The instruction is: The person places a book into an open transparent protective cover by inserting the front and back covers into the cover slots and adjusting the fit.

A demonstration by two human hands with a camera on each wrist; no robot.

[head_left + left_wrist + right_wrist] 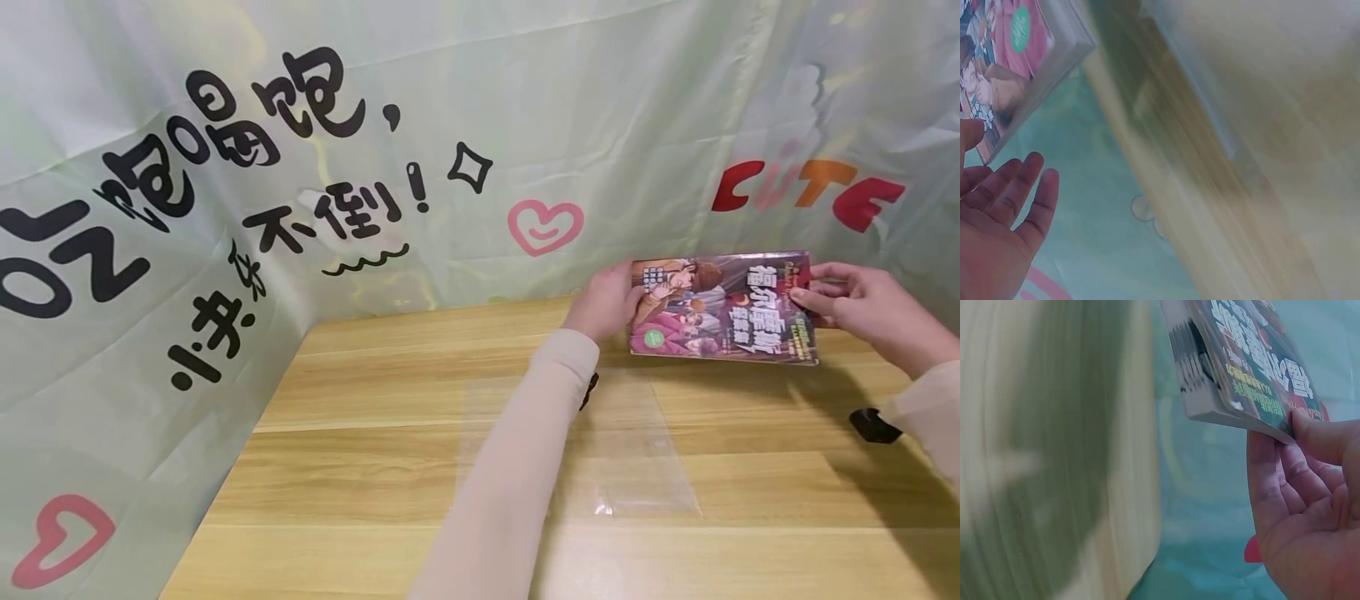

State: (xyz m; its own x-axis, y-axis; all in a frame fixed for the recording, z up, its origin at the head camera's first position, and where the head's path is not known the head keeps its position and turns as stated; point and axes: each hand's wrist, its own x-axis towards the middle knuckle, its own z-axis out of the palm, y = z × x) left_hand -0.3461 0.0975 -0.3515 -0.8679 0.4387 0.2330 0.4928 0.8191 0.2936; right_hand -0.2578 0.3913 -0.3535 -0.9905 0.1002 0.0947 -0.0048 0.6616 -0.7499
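Note:
A paperback book (pixel 720 308) with a purple illustrated cover and large white Chinese lettering is held up above the back right of the table. At its left end my left hand (pixel 606 300) holds the edge, thumb over the cover; in the left wrist view the other fingers of this left hand (pixel 1004 212) spread loosely beside the book's corner (pixel 1054 56). My right hand (pixel 862 300) pinches the opposite end. The right wrist view shows that thumb on the cover and fingers beneath the book (pixel 1254 369). A clear plastic sheet or sleeve (pixel 622 467) lies flat under the left forearm.
The light wooden table (pixel 337 475) meets a pale printed cloth backdrop (pixel 450 100) along its back and left sides. Small black objects (pixel 875 425) show next to both wrists. The book and arms cast shadows on the wood at right.

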